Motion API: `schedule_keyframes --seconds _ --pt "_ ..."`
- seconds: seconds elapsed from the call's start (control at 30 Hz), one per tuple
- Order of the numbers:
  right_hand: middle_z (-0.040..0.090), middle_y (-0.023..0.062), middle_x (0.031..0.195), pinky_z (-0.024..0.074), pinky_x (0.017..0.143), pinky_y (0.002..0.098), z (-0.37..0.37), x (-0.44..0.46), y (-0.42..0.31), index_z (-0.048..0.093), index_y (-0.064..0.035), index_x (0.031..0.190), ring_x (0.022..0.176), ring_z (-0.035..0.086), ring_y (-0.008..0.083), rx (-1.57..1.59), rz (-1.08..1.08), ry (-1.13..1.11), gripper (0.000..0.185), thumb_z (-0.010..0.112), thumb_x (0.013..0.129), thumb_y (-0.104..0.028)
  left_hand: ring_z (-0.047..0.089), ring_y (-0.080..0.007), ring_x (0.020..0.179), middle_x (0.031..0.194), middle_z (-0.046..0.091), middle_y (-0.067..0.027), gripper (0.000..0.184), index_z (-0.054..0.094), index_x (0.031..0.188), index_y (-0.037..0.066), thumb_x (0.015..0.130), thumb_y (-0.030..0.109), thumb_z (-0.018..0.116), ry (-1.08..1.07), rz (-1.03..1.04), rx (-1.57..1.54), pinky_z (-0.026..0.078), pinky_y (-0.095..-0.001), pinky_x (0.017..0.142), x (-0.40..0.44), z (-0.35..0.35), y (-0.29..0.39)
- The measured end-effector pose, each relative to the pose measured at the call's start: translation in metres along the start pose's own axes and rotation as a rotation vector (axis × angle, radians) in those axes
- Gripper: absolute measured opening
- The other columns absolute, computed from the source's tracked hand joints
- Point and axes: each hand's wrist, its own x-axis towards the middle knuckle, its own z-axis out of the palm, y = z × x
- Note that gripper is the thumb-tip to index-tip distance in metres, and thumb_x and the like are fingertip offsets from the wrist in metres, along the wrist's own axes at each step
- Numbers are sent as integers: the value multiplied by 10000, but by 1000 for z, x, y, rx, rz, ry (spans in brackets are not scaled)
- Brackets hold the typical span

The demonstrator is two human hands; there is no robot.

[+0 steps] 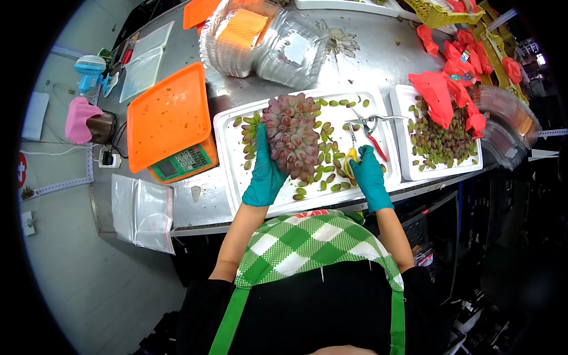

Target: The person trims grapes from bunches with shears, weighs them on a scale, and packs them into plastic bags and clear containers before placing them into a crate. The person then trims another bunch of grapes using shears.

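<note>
Lying on the metal surface (pixel 373 65), front left of the main white tray (pixel 229 142): flat plastic bags (pixel 142 207), probably kept near the edge for easy reach. Just left of the tray stood an orange scale (pixel 168 115), keypad toward the person, likely for reading without leaning. Behind the tray, transparent tubs (pixel 293 56) sat stacked, seemingly to save room.

Over the tray's left half, the left hand (pixel 264 174), in a teal glove, gripped a purplish succulent rosette (pixel 293 136) by its left side, thumb along the edge; fingers underneath hidden. Rosette held above the tray, perhaps so that anything loose fell inside the rim. Loose leaves (pixel 327 157) lay scattered to its right.

Toward the tray's right front, the right hand (pixel 368 173), also gloved, grasped yellow-handled scissors (pixel 350 160), blades pointing away from the body, presumably for safety. Could not tell how far the blades were parted. Red-handled pruners (pixel 376 146) rested on the tray's right part, within that hand's reach.

Just right of the tray: a second tray (pixel 402 139) heaped with leaves, red wrappings (pixel 435 97) partly over it, reason unclear.
</note>
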Motion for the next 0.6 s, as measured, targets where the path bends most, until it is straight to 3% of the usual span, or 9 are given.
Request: schedule_keyframes --seconds 0.1,0.33,0.43,0.53,0.6 --pt "586 124 937 465 698 344 -21 -2 -15 468 -64 1062 786 587 268 -307 -4 -129 419 646 700 -181 409 -248 1145 1275 373 -120 631 286 1285 77 829 490 430 -10 -4 47 364 -395 952 2 8 0" --pt "585 103 890 465 654 365 -27 -4 -32 499 -115 1072 774 590 288 -406 107 -205 422 645 696 -238 418 -240 1138 1266 386 -117 589 300 1275 78 841 453 438 32 3 79 369 -400 949 0 18 -4" --pt "577 112 795 460 538 381 -20 -6 -20 474 -93 954 654 591 278 -463 -14 -94 357 639 700 -281 424 -241 1133 1261 392 -116 591 305 1271 78 838 455 444 39 4 92 378 -402 942 -1 16 -6" --pt "577 117 782 457 556 388 -29 -7 -25 474 -84 956 668 590 279 -464 -213 91 372 636 702 -303 430 -242 1127 1255 400 -114 593 308 1269 79 834 459 448 54 -4 119 388 -403 932 -3 14 -5" --pt "578 101 842 460 625 378 -38 -2 -38 495 -99 1020 735 585 288 -400 -26 -137 387 635 705 -274 434 -242 1122 1250 405 -112 597 309 1269 80 832 461 451 72 -12 136 395 -404 925 -6 16 -5"
